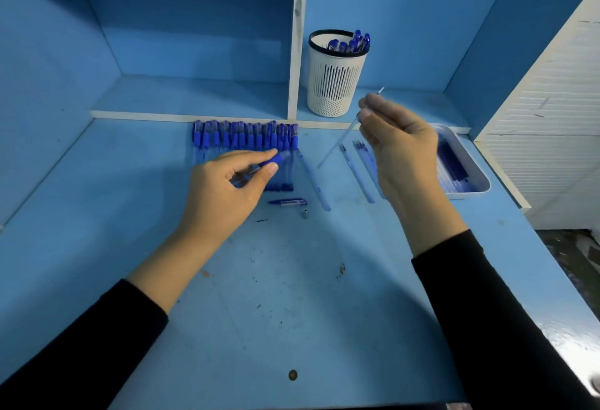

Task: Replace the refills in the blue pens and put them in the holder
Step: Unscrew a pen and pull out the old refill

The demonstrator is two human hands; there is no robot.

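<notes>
- The left hand (227, 182) has its fingers curled round a pen barrel (276, 159), front-left of the holder (334, 84).
- The right hand (399, 143) pinches a thin refill (337, 143) just before the holder.
- I reckon we're mid-swap: next, line the refill up with the barrel mouth.

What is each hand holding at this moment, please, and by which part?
The left hand pinches a pen barrel near its blue grip; the right hand pinches a thin refill near its upper, tip end.

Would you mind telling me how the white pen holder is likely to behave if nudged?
The pen holder looks tall, narrow and slotted, so probably light and tippable. The pens leaning toward its right rim may add to that.
</notes>
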